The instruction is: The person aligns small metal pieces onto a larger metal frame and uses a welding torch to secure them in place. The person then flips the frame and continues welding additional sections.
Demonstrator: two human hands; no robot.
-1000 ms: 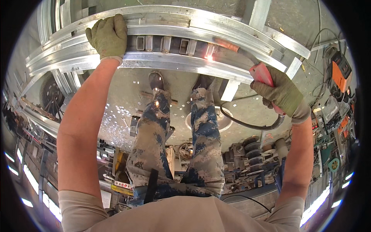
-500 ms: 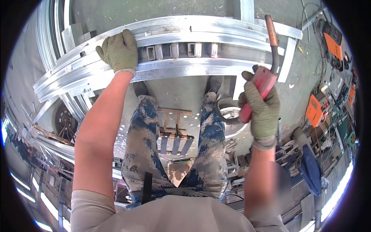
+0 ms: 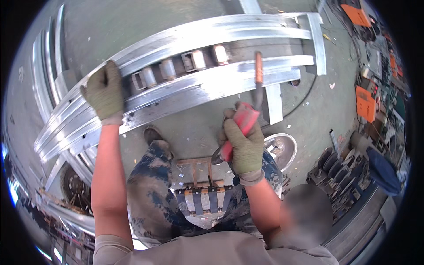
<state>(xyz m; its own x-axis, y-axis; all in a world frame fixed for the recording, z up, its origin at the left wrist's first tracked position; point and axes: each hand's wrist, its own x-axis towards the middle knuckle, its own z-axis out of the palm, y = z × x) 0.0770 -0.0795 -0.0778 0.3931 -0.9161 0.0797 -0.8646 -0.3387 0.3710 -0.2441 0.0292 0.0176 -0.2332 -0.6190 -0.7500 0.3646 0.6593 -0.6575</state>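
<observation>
My right hand [image 3: 245, 143], in an olive-green glove, is closed round the red handle of a welding torch [image 3: 245, 118]. Its black neck bends up to a copper nozzle [image 3: 259, 68], which points away from me over the near edge of the long, shiny metal rails [image 3: 207, 84]. My left hand [image 3: 106, 90], gloved alike, grips the rails near their left part, fingers curled over; the fingertips are partly hidden. Several short pieces of rectangular tube [image 3: 189, 62] sit in a row in the gap between the rails, right of my left hand. One [image 3: 220, 54] shines brightly.
A round pale basin [image 3: 289, 152] stands on the floor right of my knee. A slatted stool [image 3: 203, 198] is between my legs. Orange-fronted machines [image 3: 365, 104] and cables are at the right. Metal lengths [image 3: 42, 79] and a wheel [image 3: 75, 185] lie left.
My view has turned, so the rails slant more. The torch in my right hand has come left and nearer to my body. My left hand stays on the rails beside the tube pieces.
</observation>
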